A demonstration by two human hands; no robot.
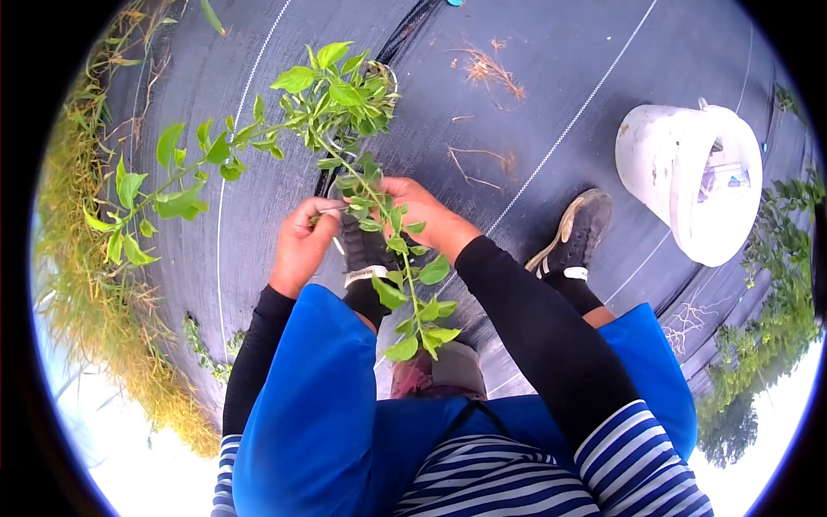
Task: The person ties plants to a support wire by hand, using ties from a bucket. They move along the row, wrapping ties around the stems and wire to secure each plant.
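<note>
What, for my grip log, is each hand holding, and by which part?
The left hand pinches the bare stem of a long leafy shoot between its fingers; the right hand grips a second leafy shoot by its stem, partway along.

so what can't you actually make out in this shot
Head view, the only one:
- pot: almost wholly hidden by the plant's leaves; only a bit of rim shows.
- right hand: fingertips covered by leaves, so its grip is unclear.
- left hand: closed on the plant stem; its palm faces away.
- white bucket: contents too small and blurred.
- left shoe: mostly behind hands and foliage.
</note>
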